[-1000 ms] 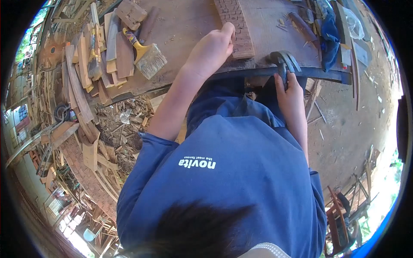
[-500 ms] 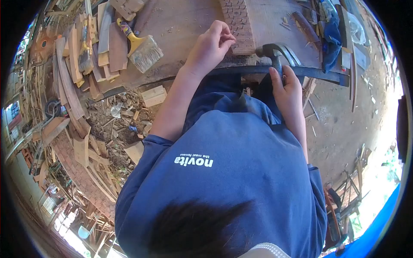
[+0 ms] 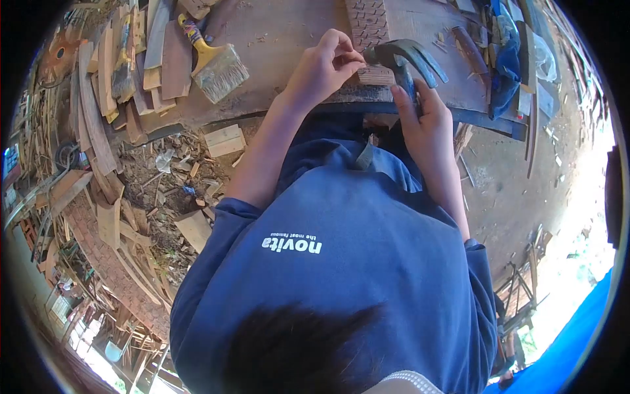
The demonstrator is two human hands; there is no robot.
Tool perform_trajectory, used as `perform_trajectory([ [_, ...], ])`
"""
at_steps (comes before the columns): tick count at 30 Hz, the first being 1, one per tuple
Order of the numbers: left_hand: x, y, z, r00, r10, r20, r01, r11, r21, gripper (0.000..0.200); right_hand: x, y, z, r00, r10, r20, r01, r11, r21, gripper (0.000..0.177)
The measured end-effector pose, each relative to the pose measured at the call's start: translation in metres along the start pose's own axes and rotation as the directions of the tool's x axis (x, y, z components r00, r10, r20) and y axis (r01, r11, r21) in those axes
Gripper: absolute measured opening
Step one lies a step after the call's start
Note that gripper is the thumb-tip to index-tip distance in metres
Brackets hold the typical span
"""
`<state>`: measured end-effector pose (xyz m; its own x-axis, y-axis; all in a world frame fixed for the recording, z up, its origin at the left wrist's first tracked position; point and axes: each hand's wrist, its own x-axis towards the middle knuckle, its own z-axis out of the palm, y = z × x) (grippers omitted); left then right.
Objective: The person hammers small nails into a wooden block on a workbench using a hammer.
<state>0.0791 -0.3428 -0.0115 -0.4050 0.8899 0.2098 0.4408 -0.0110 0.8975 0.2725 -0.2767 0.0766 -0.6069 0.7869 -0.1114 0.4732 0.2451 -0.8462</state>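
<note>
My right hand is wrapped round the handle of a claw hammer, whose head is raised over the near end of a wooden board. Many short nail-like points stand in rows on that board. Beside the hammer's striking face, my left hand is closed in a pinch at the board's left edge. What its fingertips hold, if anything, is too small to make out. The hammer head covers part of the board.
The board lies on a worn worktable. To the left are a wide paintbrush, another brush and stacked wood strips. A blue cloth hangs at the right. Wood scraps litter the ground.
The hammer has moved left and up, its head now close to my left fingertips over the board. My left hand keeps its pinch. The whole view has shifted slightly.
</note>
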Motion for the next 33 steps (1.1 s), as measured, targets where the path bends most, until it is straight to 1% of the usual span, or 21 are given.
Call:
perform_trajectory([
  [3,-0.002,-0.011,0.003,0.999,-0.038,-0.037,0.036,0.997,-0.068,0.034,-0.001,-0.003,0.004,1.000,0.009,-0.005,-0.009,1.000,-0.021,0.039],
  [5,-0.002,-0.020,0.006,0.999,0.001,-0.040,-0.005,0.995,-0.099,0.033,-0.001,-0.002,0.007,1.000,0.026,-0.010,-0.026,0.999,-0.033,0.040],
  [7,-0.003,-0.018,0.006,0.999,0.013,-0.051,-0.018,0.996,-0.090,0.034,0.000,0.002,0.011,0.995,-0.076,-0.070,0.078,0.997,0.025,0.040],
  [8,-0.003,-0.017,0.006,0.998,0.030,-0.056,-0.034,0.996,-0.078,0.034,0.000,0.001,0.009,0.995,-0.078,-0.064,0.079,0.997,0.021,0.040],
  [10,-0.005,-0.016,0.007,0.997,0.007,-0.071,-0.014,0.995,-0.100,0.034,0.002,-0.010,0.003,0.998,0.019,0.066,-0.012,0.995,-0.104,0.039],
  [11,-0.006,-0.016,0.007,0.997,-0.012,-0.080,0.002,0.993,-0.121,0.035,0.002,-0.006,0.005,0.997,0.018,0.069,-0.011,0.994,-0.109,0.039],
  [13,-0.007,-0.019,0.008,0.997,-0.006,-0.080,-0.002,0.994,-0.107,0.035,0.002,0.002,0.011,0.997,-0.049,0.059,0.058,0.987,-0.153,0.028],
  [14,-0.007,-0.020,0.009,0.997,0.000,-0.078,-0.007,0.996,-0.088,0.035,0.001,0.003,0.011,0.997,-0.049,0.066,0.059,0.985,-0.160,0.028],
  [16,-0.008,-0.018,0.008,0.996,0.012,-0.087,-0.019,0.996,-0.087,0.035,-0.002,-0.003,0.013,0.990,-0.142,-0.022,0.140,0.987,-0.081,0.030],
  [17,-0.007,-0.017,0.008,0.996,0.031,-0.089,-0.038,0.996,-0.080,0.034,-0.002,-0.001,0.014,0.990,-0.143,-0.016,0.142,0.986,-0.084,0.030],
  [19,-0.007,-0.017,0.008,0.996,0.008,-0.090,-0.017,0.995,-0.098,0.034,-0.001,0.002,0.018,0.961,-0.261,-0.094,0.249,0.961,-0.119,0.031],
  [20,-0.007,-0.017,0.007,0.996,-0.011,-0.085,0.001,0.994,-0.113,0.035,0.000,0.001,0.015,0.960,-0.264,-0.088,0.253,0.960,-0.121,0.031],
  [21,-0.006,-0.018,0.008,0.996,-0.012,-0.092,0.002,0.993,-0.115,0.035,0.001,-0.004,0.010,0.993,-0.116,-0.011,0.114,0.985,-0.129,0.032],
  [22,-0.006,-0.019,0.008,0.996,-0.008,-0.086,-0.003,0.992,-0.127,0.035,0.000,-0.007,0.008,0.997,0.038,0.061,-0.028,0.989,-0.148,0.034],
  [23,-0.005,-0.020,0.008,0.997,-0.002,-0.081,-0.009,0.990,-0.139,0.036,-0.001,-0.008,0.007,0.997,0.036,0.064,-0.026,0.988,-0.152,0.034],
  [25,-0.004,-0.015,0.006,0.998,-0.017,-0.061,0.009,0.991,-0.131,0.036,-0.003,-0.008,0.007,1.000,-0.013,-0.018,0.012,0.999,-0.049,0.036],
  [26,-0.004,-0.014,0.005,0.999,-0.031,-0.036,0.026,0.992,-0.121,0.036,-0.004,-0.008,0.007,1.000,-0.014,-0.014,0.013,0.999,-0.052,0.036],
  [27,-0.004,-0.014,0.006,0.999,-0.032,-0.039,0.027,0.992,-0.122,0.036,-0.004,-0.007,0.008,0.998,-0.036,-0.053,0.035,0.999,-0.026,0.036],
  [29,-0.004,-0.016,0.007,0.999,-0.001,-0.050,-0.006,0.991,-0.130,0.036,-0.003,-0.005,0.007,0.994,-0.057,-0.093,0.058,0.998,0.000,0.036],
  [31,-0.003,-0.021,0.008,0.999,-0.027,-0.045,0.020,0.987,-0.161,0.036,0.002,-0.003,0.004,0.996,-0.062,0.065,0.080,0.946,-0.314,0.028],
  [33,-0.003,-0.021,0.008,0.998,-0.053,-0.036,0.045,0.980,-0.195,0.036,0.003,-0.009,0.001,0.997,-0.029,0.072,0.048,0.957,-0.286,0.028],
])
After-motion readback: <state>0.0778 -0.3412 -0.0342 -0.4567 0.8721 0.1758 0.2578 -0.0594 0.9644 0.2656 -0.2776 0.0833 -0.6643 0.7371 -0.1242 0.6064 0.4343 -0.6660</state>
